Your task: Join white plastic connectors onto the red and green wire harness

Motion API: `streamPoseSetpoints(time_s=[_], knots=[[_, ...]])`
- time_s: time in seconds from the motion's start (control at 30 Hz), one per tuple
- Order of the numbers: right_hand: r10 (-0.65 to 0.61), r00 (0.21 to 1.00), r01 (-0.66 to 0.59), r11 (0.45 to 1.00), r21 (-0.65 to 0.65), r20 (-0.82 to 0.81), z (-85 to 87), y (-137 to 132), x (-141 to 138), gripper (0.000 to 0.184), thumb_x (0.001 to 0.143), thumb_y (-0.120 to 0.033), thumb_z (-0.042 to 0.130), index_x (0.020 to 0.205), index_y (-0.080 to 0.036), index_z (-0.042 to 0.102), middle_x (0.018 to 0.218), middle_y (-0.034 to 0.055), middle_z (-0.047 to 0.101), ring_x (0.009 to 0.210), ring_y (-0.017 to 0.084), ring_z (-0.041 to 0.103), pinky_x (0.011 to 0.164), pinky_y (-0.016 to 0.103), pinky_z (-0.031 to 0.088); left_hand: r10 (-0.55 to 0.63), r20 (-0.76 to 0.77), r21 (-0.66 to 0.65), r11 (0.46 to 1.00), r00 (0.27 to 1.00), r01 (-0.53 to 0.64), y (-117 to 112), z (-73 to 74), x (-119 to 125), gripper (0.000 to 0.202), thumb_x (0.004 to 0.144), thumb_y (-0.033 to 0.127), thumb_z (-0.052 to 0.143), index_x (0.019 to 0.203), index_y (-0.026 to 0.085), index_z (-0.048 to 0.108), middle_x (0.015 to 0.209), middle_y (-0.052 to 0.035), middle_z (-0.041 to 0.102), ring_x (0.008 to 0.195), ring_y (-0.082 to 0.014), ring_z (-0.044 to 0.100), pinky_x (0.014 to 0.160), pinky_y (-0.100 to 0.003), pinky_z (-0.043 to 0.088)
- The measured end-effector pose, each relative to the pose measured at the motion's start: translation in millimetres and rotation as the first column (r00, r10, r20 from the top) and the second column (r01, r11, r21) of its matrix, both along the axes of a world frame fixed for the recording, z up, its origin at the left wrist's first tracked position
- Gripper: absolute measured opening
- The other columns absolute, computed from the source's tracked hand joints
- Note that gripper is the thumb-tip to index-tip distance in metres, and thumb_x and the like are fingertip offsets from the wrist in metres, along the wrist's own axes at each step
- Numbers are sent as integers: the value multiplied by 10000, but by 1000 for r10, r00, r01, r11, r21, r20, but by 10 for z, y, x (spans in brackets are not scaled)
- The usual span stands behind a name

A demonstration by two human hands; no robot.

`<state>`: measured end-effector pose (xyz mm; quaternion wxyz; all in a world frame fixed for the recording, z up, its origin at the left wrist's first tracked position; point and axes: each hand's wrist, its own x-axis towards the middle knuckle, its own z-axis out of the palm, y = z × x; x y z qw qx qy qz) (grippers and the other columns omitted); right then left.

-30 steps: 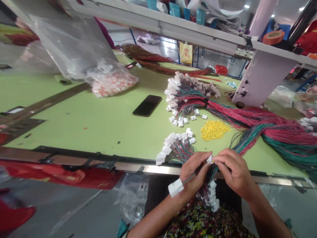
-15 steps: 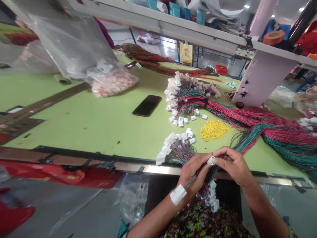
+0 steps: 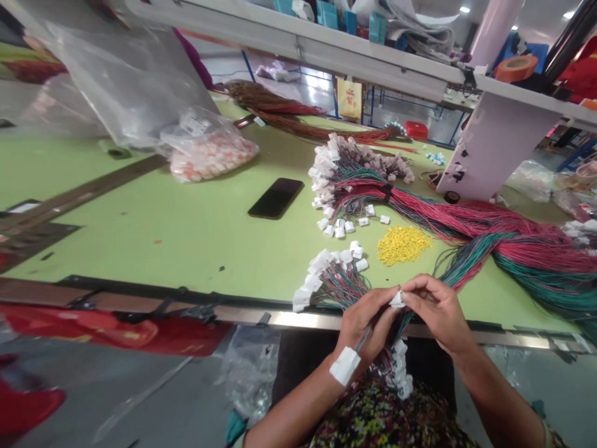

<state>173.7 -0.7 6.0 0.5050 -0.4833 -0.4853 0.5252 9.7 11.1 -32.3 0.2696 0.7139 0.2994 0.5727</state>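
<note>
My left hand [image 3: 366, 320] is closed around a white wire connector [image 3: 397, 300], held between thumb and forefinger. Wires run back through this hand to a white label [image 3: 345, 366] lying over the wrist. The thumb and forefinger of my right hand [image 3: 436, 308] pinch together at the connector's right end; whether a small yellow piece is between them is hidden. More white connectors [image 3: 401, 373] hang by their wires below the hands, over my lap. Left of my hands, a bundle of labelled wires [image 3: 342, 280] lies at the table edge. Beyond them is a pile of small yellow pieces [image 3: 403, 244].
A thick bundle of red and green wires [image 3: 448, 218] crosses the green table [image 3: 196, 236] to the right. A black phone [image 3: 276, 198] and a plastic bag of orange-white parts [image 3: 212, 152] lie further left. A shelf [image 3: 354, 53] spans the back above a pale upright panel [image 3: 499, 149].
My fingertips have closed in on the connector, and the yellow spot seen at its end no longer shows. The label at my left wrist has shifted slightly right and up.
</note>
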Motion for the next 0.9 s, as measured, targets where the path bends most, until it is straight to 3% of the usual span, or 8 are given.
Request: streamPoseSetpoints(time_s=[0.2,0.3,0.4,0.47,0.57,0.67,0.77,0.9], knots=[[39,962,-73,991,114,271,44,-41,141,191,885,-314,728,1044,-216,689,902,19,682,787,150,639,732,258,538,-171,54,-185,966,984,179,28,94,-64,286,908,153,669,1182,210,728,1080,-107,766,969,-217,727,859,-338,594],[85,861,-200,963,181,502,107,-154,301,125,930,-243,641,1029,-222,714,926,32,658,806,159,620,737,268,514,-219,282,-453,828,934,331,115,212,-171,217,946,280,637,1109,196,753,1084,-114,736,824,-175,708,730,-297,578],[314,656,-460,887,35,686,39,-360,403,131,905,-159,623,949,-209,736,885,33,648,760,158,612,676,255,480,-75,452,-647,659,889,385,244,326,-248,264,983,365,575,1069,173,735,847,-38,694,439,-41,404,424,-189,319],[433,494,-593,802,-72,754,-92,-504,408,138,863,-124,663,941,-198,749,912,45,669,810,182,645,707,267,479,-30,396,-678,664,918,315,321,356,-242,281,982,372,558,1071,156,715,722,2,630,435,-50,337,426,-203,255],[474,366,-668,733,-128,801,-244,-621,382,81,892,-192,706,953,-197,759,906,49,697,805,197,665,691,266,471,-148,108,-656,732,983,182,379,321,-155,275,985,320,500,1082,144,687,619,27,576,494,-101,438,506,-230,339],[363,431,-591,806,-46,826,-155,-568,378,151,965,-314,663,904,-200,740,828,33,678,746,185,646,647,267,450,-240,-160,-597,796,957,100,370,265,-62,303,990,287,431,1092,141,676,570,37,539,514,-140,499,549,-261,379],[65,647,-369,899,237,760,84,-417,315,160,983,-349,640,933,-205,690,771,6,610,637,146,558,586,260,429,-244,-281,-546,836,928,55,339,257,-16,298,979,258,425,1114,152,668,574,27,568,516,-158,529,566,-273,395],[-103,817,-240,834,497,567,260,-223,62,337,911,-354,741,1206,-236,628,996,50,661,766,165,605,665,285,512,-279,-361,-520,852,890,56,312,300,17,290,857,190,550,1128,175,649,656,1,666,590,-184,615,606,-283,432]])
